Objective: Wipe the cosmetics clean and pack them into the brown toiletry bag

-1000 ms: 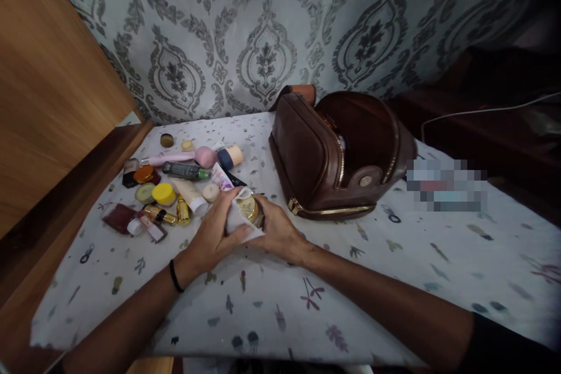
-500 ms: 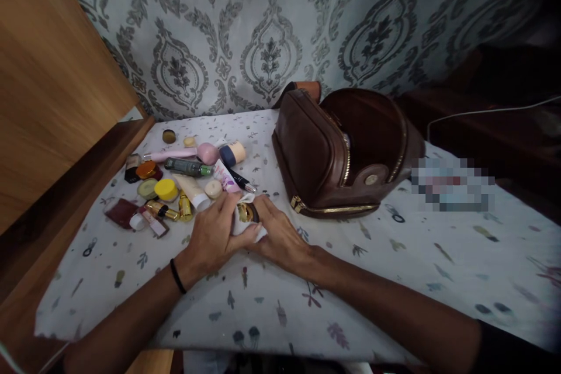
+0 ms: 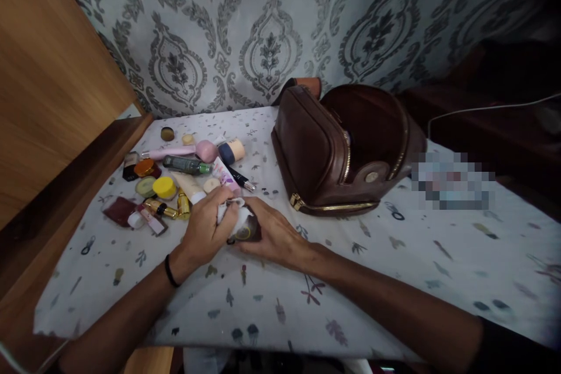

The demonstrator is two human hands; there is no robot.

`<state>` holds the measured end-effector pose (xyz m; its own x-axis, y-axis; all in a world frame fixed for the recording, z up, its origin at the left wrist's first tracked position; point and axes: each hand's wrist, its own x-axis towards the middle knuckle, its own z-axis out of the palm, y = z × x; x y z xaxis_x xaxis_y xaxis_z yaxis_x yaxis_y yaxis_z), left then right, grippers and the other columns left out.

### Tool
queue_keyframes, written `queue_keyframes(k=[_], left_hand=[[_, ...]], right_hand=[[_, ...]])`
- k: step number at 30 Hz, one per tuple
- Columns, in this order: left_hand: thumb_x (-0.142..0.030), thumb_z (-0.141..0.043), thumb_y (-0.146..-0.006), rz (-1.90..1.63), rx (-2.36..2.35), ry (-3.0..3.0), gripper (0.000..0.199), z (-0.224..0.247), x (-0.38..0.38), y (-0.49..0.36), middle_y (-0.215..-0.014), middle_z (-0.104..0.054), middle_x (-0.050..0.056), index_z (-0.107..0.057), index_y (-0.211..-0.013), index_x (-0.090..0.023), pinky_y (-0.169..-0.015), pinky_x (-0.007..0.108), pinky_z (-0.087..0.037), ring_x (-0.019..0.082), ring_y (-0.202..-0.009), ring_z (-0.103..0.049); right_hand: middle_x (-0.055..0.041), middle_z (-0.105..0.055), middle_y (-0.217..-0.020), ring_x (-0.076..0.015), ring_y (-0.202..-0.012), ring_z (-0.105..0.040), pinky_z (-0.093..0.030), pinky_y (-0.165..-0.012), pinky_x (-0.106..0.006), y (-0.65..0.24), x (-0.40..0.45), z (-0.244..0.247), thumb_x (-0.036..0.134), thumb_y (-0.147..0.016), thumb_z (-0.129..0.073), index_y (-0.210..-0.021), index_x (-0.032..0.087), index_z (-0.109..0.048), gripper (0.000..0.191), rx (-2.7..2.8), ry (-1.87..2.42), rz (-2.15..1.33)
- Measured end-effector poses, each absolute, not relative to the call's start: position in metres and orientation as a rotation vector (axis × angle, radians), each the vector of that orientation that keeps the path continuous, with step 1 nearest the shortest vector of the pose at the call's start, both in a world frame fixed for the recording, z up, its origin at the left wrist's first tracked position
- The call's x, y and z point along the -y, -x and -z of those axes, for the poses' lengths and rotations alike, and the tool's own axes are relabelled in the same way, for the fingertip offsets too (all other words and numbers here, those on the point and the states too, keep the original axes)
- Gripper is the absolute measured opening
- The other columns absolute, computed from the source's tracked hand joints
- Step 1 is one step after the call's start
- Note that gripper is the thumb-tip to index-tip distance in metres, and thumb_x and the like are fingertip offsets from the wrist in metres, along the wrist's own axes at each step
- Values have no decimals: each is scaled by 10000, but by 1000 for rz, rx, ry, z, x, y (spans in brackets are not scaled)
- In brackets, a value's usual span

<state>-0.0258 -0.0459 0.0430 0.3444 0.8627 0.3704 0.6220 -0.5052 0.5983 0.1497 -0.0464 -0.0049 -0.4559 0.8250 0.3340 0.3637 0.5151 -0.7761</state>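
"What's on your left?"
"A round, smooth yellow pot (image 3: 165,188) on the white, printed worktop (image 3: 197,318). Then your left hand (image 3: 202,231), fingers pinching a crumpled, soft-looking white wipe (image 3: 241,215) to a small, dark, round jar (image 3: 246,230). Your right hand (image 3: 280,236) has its fingers curled round that jar."
"Which step?"
"You seem to be wiping; more rubbing would need a steady hold."
"Farther right?"
"A gaping brown leather bag (image 3: 307,152)."

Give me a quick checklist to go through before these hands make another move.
1. Left hand gripping the white cloth: ok.
2. Right hand holding the dark item: ok.
3. Dark item in full view: not ok; cloth and fingers partly cover it.
4. Dark item closed: cannot tell.
5. Brown bag unzipped: ok, its opening gapes.
6. Yellow lid clear of both hands: ok.
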Motion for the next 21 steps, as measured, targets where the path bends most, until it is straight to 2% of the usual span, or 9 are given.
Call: queue_keyframes(k=[7, 10, 12, 15, 17, 19, 21], left_hand=[[-337, -409, -987, -1019, -1288, -1988, 329, -45, 40, 29, -620, -360, -55, -384, -681, -219, -555, 259, -306, 117, -573, -375], [-378, -426, -985, -1062, -1315, -1916, 373, -42, 37, 31, -601, -313, -60, -341, -656, -225, -527, 260, -282, 112, -550, -336], [-380, -426, -989, -1057, -1316, -1935, 365, -42, 36, 31, -605, -332, -58, -371, -666, -220, -536, 257, -297, 113, -555, -352], [-359, -405, -1004, -991, -1269, -2036, 290, -43, 35, 32, -693, -501, -29, -529, -799, -194, -619, 256, -385, 131, -640, -484], [-357, -417, -1004, -956, -1206, -2121, 257, -42, 34, 35, -882, -633, 23, -600, -992, -177, -752, 277, -449, 168, -811, -593], [-372, -487, -980, -916, -1142, -2226, 304, -40, 33, 38, -1112, -659, 81, -581, -1186, -168, -902, 321, -459, 221, -1023, -618], [-378, -561, -948, -848, -1087, -2332, 424, -38, 32, 41, -1255, -621, 116, -517, -1315, -172, -998, 358, -437, 259, -1163, -582]], right_hand=[[-161, -534, -1414, -302, -1243, -588, -494, -1012, -440, -151, 49, 5, 296, -713, -816, -1463, 209, -326, 900, 2080, 949, -825], [-153, -587, -1334, -289, -1158, -630, -522, -942, -426, -149, 50, 1, 272, -715, -792, -1442, 202, -309, 875, 2020, 1009, -876], [-124, -635, -1228, -258, -1032, -665, -542, -851, -390, -149, 50, -1, 267, -718, -777, -1363, 199, -360, 771, 1951, 1057, -928], [-78, -651, -1141, -210, -917, -662, -535, -774, -339, -149, 48, -3, 264, -715, -776, -1226, 210, -434, 617, 1847, 1070, -1001], [-62, -651, -1124, -208, -938, -650, -527, -804, -344, -150, 46, -4, 265, -710, -786, -1188, 213, -464, 579, 1806, 1053, -1028], [-57, -648, -1122, -220, -982, -636, -518, -853, -369, -152, 44, -3, 262, -716, -786, -1190, 214, -492, 560, 1783, 1054, -1029], [-65, -638, -1147, -234, -1014, -624, -515, -880, -393, -153, 42, -1, 242, -721, -779, -1216, 216, -518, 560, 1786, 1059, -1008]])
